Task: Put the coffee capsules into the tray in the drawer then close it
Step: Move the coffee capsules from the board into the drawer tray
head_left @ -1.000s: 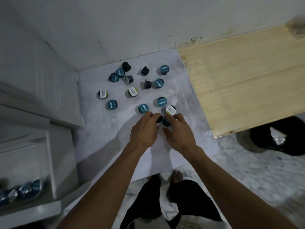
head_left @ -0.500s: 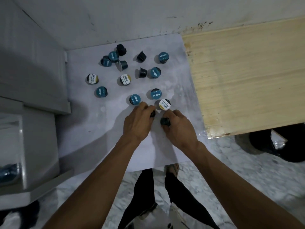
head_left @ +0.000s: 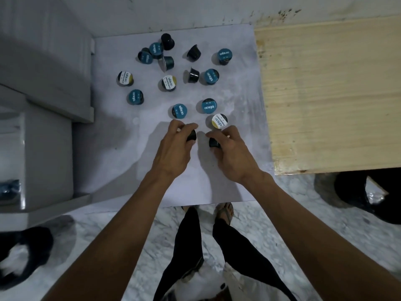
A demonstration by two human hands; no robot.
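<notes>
Gripping dark capsules (head_left: 191, 135), both hands (head_left: 173, 148).

Capsules (head_left: 179, 111) scattered on counter (head_left: 121, 148), far half. Open drawer (head_left: 13, 192) left of counter. Wood board (head_left: 325, 94) right. Both hands near counter middle.

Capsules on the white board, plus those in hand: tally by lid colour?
Teal lids: 7
White-and-yellow lids: 3
Tipped or inverted, lid hidden: 4
Held capsule, one each in left hand and right hand: 2
Total: 16
</notes>
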